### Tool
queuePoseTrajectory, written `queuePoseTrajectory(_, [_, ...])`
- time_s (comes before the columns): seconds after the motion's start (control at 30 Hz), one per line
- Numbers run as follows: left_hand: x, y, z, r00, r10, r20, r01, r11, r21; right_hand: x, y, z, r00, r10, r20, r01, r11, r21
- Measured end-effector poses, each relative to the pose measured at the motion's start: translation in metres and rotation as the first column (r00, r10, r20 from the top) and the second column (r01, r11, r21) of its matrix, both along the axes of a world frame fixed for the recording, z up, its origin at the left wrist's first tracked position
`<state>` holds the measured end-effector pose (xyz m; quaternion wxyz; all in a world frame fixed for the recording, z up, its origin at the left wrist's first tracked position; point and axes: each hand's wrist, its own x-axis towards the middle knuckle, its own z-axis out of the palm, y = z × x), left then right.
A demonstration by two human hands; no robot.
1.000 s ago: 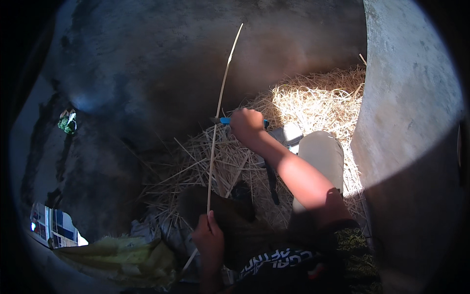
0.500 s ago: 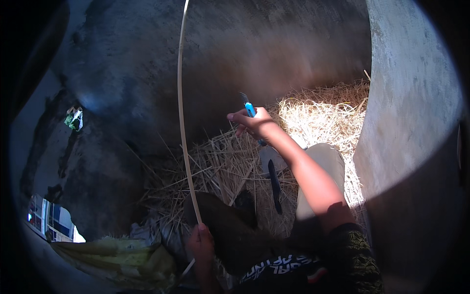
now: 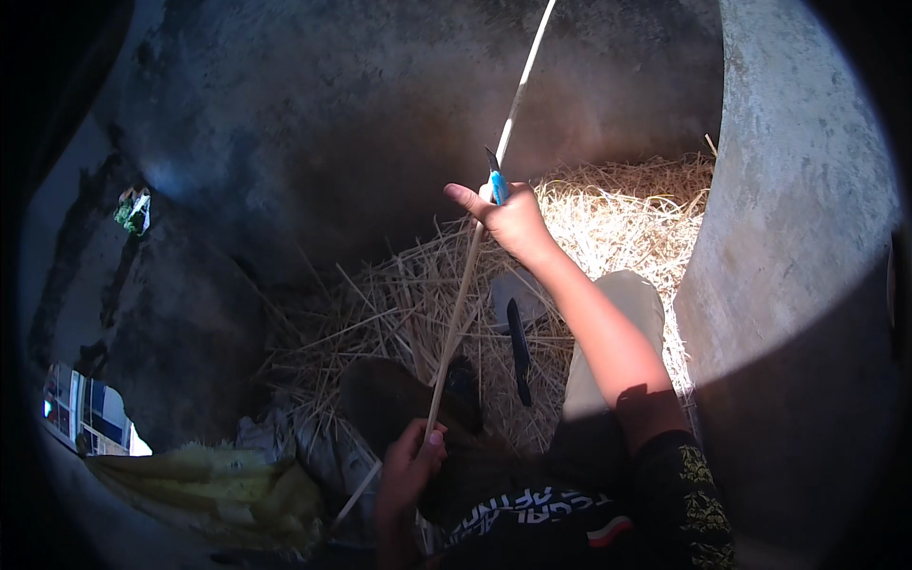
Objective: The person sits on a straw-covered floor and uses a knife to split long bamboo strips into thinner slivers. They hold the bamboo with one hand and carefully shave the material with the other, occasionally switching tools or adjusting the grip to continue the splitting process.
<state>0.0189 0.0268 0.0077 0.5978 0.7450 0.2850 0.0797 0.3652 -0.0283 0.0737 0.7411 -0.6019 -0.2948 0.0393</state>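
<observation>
A long, thin, pale cane-like strip (image 3: 454, 332) slants from my lap up past the top edge of the view. My left hand (image 3: 410, 465), low in the view, is closed round its lower part. Higher up, my right hand (image 3: 518, 223) grips a blue utility knife (image 3: 500, 188), its dark blade pointing up beside the strip. The right thumb sticks out to the left. The strip passes at that hand; whether the fingers also hold it is hidden. Between my knees lies a dark knife (image 3: 519, 351), its upper end by a grey block (image 3: 518, 299).
Straw and thin shavings (image 3: 399, 294) cover the floor. A curved grey wall (image 3: 788, 190) rises on the right, and a dark wall (image 3: 313, 114) stands ahead. Yellowish sacking (image 3: 209, 489) lies at lower left, near an opening (image 3: 95, 413) showing daylight.
The strip's upper part has swung right, up to my right hand and the utility knife. My left hand has shifted slightly right with the strip in it.
</observation>
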Motion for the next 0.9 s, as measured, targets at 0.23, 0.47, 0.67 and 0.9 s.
queuePoseTrajectory(0.23, [0.031,0.002,-0.007,0.995,0.009,0.095,-0.002,0.998,-0.069,-0.018,0.005,0.003,0.981,0.194,-0.001,-0.19,0.961,-0.202])
queuePoseTrajectory(0.47, [0.032,0.003,-0.006,0.966,0.198,0.169,-0.19,0.98,-0.058,-0.016,0.002,0.0,0.855,0.516,-0.049,-0.514,0.832,-0.209])
queuePoseTrajectory(0.67, [0.019,0.015,-0.006,0.925,0.303,0.231,-0.26,0.945,-0.2,-0.037,0.011,-0.006,0.881,0.449,0.149,-0.366,0.846,-0.386])
queuePoseTrajectory(0.9, [0.029,0.013,0.001,0.893,0.319,0.317,-0.231,0.93,-0.285,-0.049,0.02,-0.013,0.789,0.614,0.031,-0.55,0.728,-0.41])
